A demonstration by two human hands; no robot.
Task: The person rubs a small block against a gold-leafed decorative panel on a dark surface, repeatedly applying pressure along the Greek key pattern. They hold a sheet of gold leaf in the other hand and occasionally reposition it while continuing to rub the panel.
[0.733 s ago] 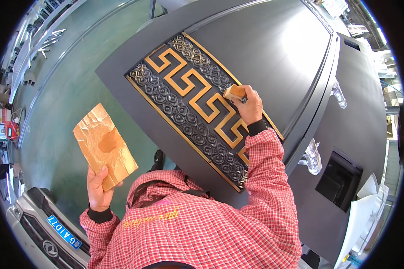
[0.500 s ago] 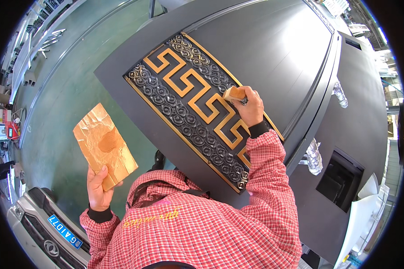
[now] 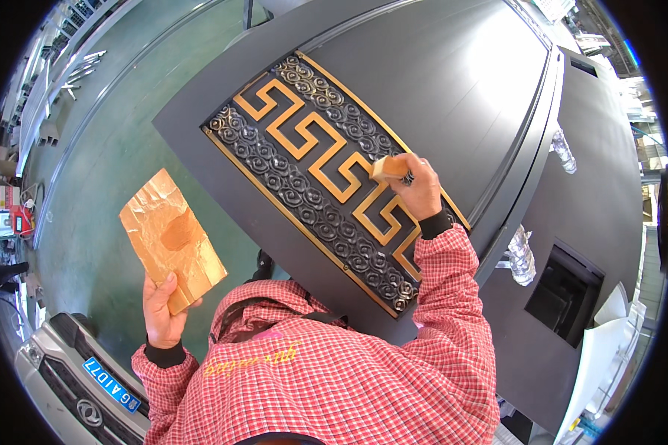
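Observation:
My left hand [image 3: 165, 308] grips the lower end of a gold, foil-covered board [image 3: 150, 219], thumb on top. A darker bronze patch of what looks like paint [image 3: 177, 233] lies on its wrinkled surface. In my right hand [image 3: 421, 193] is a small sponge block [image 3: 388, 168], pale with gold-brown staining, pinched between the fingers. It is at the raised gold key-pattern strip [image 3: 304, 139] of a carved panel; whether it touches is hard to tell. Black swirl reliefs [image 3: 298, 197] flank the strip, and gold edging [image 3: 349, 100] borders the panel.
The panel sits on a large dark grey metal surface [image 3: 438, 89] running to the right. Foil-wrapped handles [image 3: 522, 256] and a square cutout [image 3: 564, 293] are farther right. A silver vehicle [image 3: 59, 386] stands at the lower left on the green floor [image 3: 126, 126].
My right hand and the sponge have shifted slightly right and down, uncovering more of the gold pattern under my sleeve. The left hand and foil board have barely moved.

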